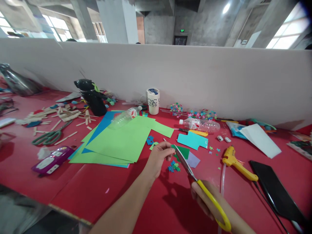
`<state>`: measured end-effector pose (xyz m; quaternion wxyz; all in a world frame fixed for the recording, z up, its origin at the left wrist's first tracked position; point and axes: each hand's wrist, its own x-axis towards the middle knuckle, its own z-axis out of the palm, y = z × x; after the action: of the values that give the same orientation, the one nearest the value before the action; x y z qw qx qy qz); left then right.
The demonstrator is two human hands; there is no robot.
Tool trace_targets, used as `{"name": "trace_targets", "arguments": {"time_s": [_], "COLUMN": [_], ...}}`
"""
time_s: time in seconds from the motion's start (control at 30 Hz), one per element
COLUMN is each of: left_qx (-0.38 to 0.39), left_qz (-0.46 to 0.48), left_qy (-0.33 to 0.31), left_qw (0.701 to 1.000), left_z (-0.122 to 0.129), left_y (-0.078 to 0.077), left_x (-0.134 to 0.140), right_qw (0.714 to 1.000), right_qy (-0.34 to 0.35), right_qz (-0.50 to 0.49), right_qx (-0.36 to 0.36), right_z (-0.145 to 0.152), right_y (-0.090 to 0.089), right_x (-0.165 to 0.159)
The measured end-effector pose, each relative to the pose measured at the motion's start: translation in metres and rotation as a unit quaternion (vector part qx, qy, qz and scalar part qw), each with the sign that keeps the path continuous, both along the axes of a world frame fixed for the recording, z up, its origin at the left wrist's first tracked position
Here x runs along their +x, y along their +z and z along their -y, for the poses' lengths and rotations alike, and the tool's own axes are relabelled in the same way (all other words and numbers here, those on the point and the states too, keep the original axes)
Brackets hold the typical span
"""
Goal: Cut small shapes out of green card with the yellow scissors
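My right hand (203, 200) grips yellow-handled scissors (188, 167), their blades pointing up and left. At the blade tips, my left hand (159, 156) is closed in a pinch on a small piece of green paper (173, 147), mostly covered by the fingers. Beyond the blades are a dark green paper piece (184, 152) and a lilac paper piece (193, 160). Small blue and green paper stars (174, 166) lie in a pile below my left fingertips. Blue paper cut-outs (150, 140) rest just past my left hand.
Left are green paper sheets (119, 139), a plastic bottle (125, 117), green-handled scissors (48, 137) and a purple device (53, 159). Right are a yellow glue gun (237, 164), a black tablet-like slab (275, 188) and another bottle (201, 124). A white cup (153, 102) stands before the partition (219, 81).
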<state>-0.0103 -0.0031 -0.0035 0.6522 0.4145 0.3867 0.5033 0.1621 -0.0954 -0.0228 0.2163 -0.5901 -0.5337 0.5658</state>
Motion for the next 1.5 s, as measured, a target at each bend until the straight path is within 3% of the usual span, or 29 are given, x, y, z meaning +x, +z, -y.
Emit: {"name": "trace_targets", "arguments": {"time_s": [0.23,0.4,0.7,1.1,1.5], "left_qx": [0.004,0.013,-0.004,0.017,0.023], "left_qz": [-0.004,-0.017,0.005,-0.012,-0.041], "left_qy": [-0.012,0.015,-0.033,-0.047,-0.017], "left_qw": [1.000,1.000,0.999,0.999,0.999], "left_z": [-0.001,-0.002,-0.001,-0.005,-0.007], "left_y": [0.001,0.005,0.007,0.005,0.010], "left_x": [-0.002,-0.002,-0.002,-0.007,-0.012], "right_qw": [1.000,1.000,0.999,1.000,1.000], "right_qy": [-0.009,-0.001,-0.023,-0.008,-0.003], "right_qz": [-0.003,0.008,0.000,-0.006,0.008], "right_qx": [-0.013,0.005,-0.026,-0.001,0.001], "right_z": [-0.001,0.000,-0.002,-0.004,-0.005], "right_y": [-0.001,0.002,0.006,0.005,0.006], "right_x": [0.000,0.001,-0.001,0.003,0.005]}}
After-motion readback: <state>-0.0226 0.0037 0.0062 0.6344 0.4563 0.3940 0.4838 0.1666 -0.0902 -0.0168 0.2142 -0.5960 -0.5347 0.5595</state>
